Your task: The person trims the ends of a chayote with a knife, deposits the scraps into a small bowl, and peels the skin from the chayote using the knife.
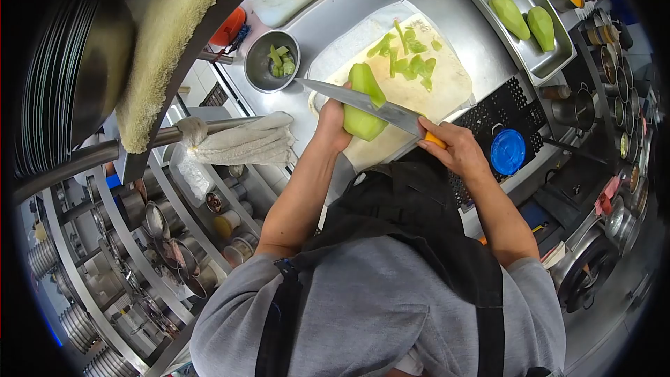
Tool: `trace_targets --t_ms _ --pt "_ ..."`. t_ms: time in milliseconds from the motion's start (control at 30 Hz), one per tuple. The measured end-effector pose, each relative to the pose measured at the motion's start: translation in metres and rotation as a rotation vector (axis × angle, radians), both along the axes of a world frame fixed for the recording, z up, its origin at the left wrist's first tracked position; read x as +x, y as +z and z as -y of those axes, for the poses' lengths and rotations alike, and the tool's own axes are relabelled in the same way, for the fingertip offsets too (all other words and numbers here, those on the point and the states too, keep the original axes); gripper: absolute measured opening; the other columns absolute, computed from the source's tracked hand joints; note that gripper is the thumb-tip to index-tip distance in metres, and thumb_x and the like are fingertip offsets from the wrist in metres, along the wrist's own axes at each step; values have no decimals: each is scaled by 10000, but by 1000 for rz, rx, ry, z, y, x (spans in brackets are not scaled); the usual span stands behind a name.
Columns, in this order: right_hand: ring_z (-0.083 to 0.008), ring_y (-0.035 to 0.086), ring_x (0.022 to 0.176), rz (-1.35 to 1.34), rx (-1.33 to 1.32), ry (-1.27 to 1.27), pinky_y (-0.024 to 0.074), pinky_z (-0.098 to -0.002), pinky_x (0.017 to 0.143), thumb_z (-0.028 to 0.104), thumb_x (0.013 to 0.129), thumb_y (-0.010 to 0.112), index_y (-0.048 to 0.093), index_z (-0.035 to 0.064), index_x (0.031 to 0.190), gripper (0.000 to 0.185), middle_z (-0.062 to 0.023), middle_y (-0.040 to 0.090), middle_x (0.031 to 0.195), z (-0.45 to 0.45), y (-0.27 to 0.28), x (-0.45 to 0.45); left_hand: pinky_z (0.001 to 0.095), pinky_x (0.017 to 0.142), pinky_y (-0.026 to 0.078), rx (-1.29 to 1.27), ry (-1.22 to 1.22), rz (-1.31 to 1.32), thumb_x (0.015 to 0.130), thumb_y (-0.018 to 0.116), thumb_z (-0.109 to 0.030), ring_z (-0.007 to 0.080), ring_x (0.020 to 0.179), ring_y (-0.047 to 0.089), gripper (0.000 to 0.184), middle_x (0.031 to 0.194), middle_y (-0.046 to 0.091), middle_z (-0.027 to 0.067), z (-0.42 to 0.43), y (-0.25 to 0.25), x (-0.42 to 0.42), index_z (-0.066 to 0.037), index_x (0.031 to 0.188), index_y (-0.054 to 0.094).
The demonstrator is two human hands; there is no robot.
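My left hand (pixel 334 128) grips the side of a peeled pale-green fruit (pixel 366 123), long and shaped like a chayote or green papaya. It is over the lower part of a cream cutting board (pixel 453 77). The orange-handled kitchen knife (pixel 401 116) is in my right hand (pixel 457 148), fingers wrapped round its handle. Its broad blade lies across the fruit, tip to the left; how deep it cuts, I cannot tell. Thin green peelings (pixel 417 67) are scattered on the board's upper half. Left of the board, a steel bowl (pixel 249 64) holds several green chunks.
At the upper right a steel tray (pixel 565 61) holds three peeled green fruits (pixel 541 28). A blue round lid (pixel 507 151) lies on black perforated matting (pixel 516 101). On the left, a cloth (pixel 244 141) hangs from a rail, with shelves of pots below.
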State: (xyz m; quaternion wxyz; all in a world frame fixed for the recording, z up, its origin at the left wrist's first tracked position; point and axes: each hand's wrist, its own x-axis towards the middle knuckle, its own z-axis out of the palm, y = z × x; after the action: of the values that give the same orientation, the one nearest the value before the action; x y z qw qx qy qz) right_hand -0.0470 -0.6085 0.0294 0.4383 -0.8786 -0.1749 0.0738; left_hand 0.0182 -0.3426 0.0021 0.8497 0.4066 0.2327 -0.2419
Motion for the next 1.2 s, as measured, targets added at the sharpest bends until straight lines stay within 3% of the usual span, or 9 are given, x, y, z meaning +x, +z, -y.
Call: trace_targets --t_ms 467,600,800,900,1000,1100,1167,1200 --pt "-330 633 699 -72 18 -71 502 -399 664 202 845 760 665 43 1208 408 -158 644 808 33 -18 -28 390 917 539 64 -24 -103 1022 451 -297 249 1056 651 417 1205 639 153 -23 -5 1 15 1279 553" --pt "-345 663 760 -86 19 -47 523 -398 702 185 843 759 659 32 1209 409 -169 671 862 4 6 -17 393 920 544 75 13 -100 1023 443 -273 255 1058 657 405 1209 641 155 -6 5 -1 19 1284 549" --pt "-354 673 792 7 27 -76 532 -402 722 202 849 755 667 39 1217 412 -184 694 884 8 -15 -5 391 915 546 69 -50 -102 1026 443 -275 257 1060 658 412 1203 646 155 -7 2 -8 24 1291 543" --pt "-346 685 807 -51 -70 -46 536 -395 731 206 861 747 674 34 1207 394 -192 704 916 19 -21 -7 378 901 550 50 -61 -134 1028 451 -296 243 1051 661 421 1195 654 142 -8 -1 -11 17 1292 549" --pt "-344 698 810 -138 -41 -187 538 -386 742 227 875 740 690 25 1181 370 -211 705 923 40 -39 -11 365 868 560 -70 -92 -135 1029 430 -282 219 1004 674 400 1157 674 127 -16 1 -14 3 1268 576" --pt "-290 696 730 -174 -14 -177 536 -376 709 253 896 720 675 21 1209 392 -215 701 901 44 -31 -21 358 855 563 -51 -96 -151 1024 443 -326 231 974 681 425 1143 677 122 -20 3 -17 -18 1288 571" --pt "-216 661 648 -523 -41 -263 537 -363 676 272 923 689 662 6 1223 402 -203 715 905 34 -15 -24 420 841 572 -148 -23 -124 1011 461 -375 266 949 686 464 1121 679 126 -18 6 -14 -29 1302 563" --pt "-216 661 648 -521 -42 -264 537 -363 676 272 923 689 662 6 1223 402 -203 715 905 27 -11 -24 420 841 572 -149 -24 -122 1011 461 -375 266 949 686 464 1121 679 126 -17 6 -13 -29 1302 563"
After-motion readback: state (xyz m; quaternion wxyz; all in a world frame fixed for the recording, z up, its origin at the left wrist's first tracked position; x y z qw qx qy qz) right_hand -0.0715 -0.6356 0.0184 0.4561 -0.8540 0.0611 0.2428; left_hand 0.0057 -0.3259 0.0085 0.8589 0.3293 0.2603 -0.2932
